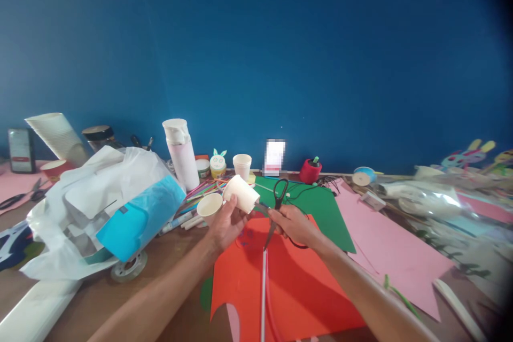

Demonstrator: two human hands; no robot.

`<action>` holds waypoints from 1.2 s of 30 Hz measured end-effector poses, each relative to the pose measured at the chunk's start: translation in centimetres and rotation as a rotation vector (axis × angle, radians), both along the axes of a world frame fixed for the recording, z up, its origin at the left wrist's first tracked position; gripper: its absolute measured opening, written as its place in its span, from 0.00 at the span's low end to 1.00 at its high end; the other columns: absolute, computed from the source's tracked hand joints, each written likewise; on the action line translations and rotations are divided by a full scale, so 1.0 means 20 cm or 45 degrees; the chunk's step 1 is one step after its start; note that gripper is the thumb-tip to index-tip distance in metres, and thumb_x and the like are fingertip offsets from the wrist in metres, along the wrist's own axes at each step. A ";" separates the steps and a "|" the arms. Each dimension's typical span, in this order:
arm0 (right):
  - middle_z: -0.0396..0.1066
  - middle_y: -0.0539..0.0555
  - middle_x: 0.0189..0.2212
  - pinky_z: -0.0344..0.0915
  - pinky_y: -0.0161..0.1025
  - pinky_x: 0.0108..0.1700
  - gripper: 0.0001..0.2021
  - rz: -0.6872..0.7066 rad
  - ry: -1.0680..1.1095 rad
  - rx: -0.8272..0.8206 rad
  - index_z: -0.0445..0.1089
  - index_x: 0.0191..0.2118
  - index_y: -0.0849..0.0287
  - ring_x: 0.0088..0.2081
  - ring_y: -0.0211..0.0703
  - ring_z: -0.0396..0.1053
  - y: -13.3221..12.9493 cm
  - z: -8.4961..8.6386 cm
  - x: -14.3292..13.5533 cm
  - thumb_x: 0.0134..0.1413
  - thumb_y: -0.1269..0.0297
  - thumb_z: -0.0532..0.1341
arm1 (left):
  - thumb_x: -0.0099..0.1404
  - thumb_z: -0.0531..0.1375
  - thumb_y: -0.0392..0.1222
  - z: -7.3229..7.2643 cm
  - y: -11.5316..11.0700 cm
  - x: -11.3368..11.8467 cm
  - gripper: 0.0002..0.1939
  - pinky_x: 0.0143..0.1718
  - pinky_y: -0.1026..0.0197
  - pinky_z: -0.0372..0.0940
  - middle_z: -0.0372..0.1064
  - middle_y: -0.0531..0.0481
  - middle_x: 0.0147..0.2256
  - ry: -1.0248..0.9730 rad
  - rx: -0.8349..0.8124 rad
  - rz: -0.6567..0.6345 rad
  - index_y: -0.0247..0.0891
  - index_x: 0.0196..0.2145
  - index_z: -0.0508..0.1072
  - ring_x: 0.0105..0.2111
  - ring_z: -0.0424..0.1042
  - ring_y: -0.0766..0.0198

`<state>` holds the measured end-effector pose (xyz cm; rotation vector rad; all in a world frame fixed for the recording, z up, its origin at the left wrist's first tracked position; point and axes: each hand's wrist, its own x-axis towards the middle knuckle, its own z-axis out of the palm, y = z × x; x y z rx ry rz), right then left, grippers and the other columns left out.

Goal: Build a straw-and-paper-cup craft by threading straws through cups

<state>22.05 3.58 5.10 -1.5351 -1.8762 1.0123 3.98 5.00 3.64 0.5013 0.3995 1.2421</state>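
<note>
My left hand (228,223) holds a white paper cup (240,194) tilted on its side, thumb and fingers around its lower part. In my right hand (290,223) is a pair of black-handled scissors (279,192), gripped partway along, with one loop up and a blade pointing down. A small strip or blade lies between the right fingers and the cup's edge; what it is cannot be made out. Below the hands lies a red sheet (296,283) with a curved cut-out, and a white stick (263,294) over it. Another paper cup (209,207) stands left of the held one.
A green sheet (332,214) and pink sheet (396,246) lie to the right. At left are a plastic bag (84,197), tape roll (129,267) and stacked cups (56,133). A white bottle (182,155) and a phone (274,156) stand near the blue wall.
</note>
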 end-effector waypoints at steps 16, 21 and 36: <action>0.60 0.46 0.11 0.53 0.28 0.17 0.22 0.103 0.232 -0.244 0.63 0.21 0.62 0.12 0.29 0.56 0.08 -0.11 0.05 0.51 0.47 0.50 | 0.59 0.55 0.39 -0.02 0.00 -0.01 0.16 0.38 0.60 0.67 0.70 0.47 0.40 0.035 0.127 0.048 0.39 0.46 0.65 0.38 0.70 0.63; 0.62 0.49 0.12 0.55 0.29 0.20 0.23 0.124 -0.036 -0.121 0.64 0.20 0.62 0.15 0.32 0.60 0.10 -0.07 0.14 0.50 0.46 0.50 | 0.59 0.55 0.39 -0.03 0.00 -0.04 0.17 0.36 0.57 0.67 0.70 0.50 0.39 0.017 0.057 0.042 0.41 0.48 0.63 0.38 0.69 0.61; 0.61 0.48 0.13 0.53 0.28 0.18 0.21 0.061 0.120 -0.073 0.62 0.20 0.62 0.15 0.31 0.58 0.08 0.02 0.17 0.51 0.49 0.51 | 0.58 0.50 0.44 -0.05 0.01 -0.08 0.25 0.33 0.55 0.65 0.69 0.37 0.41 -0.115 -0.027 -0.364 0.31 0.52 0.59 0.39 0.70 0.52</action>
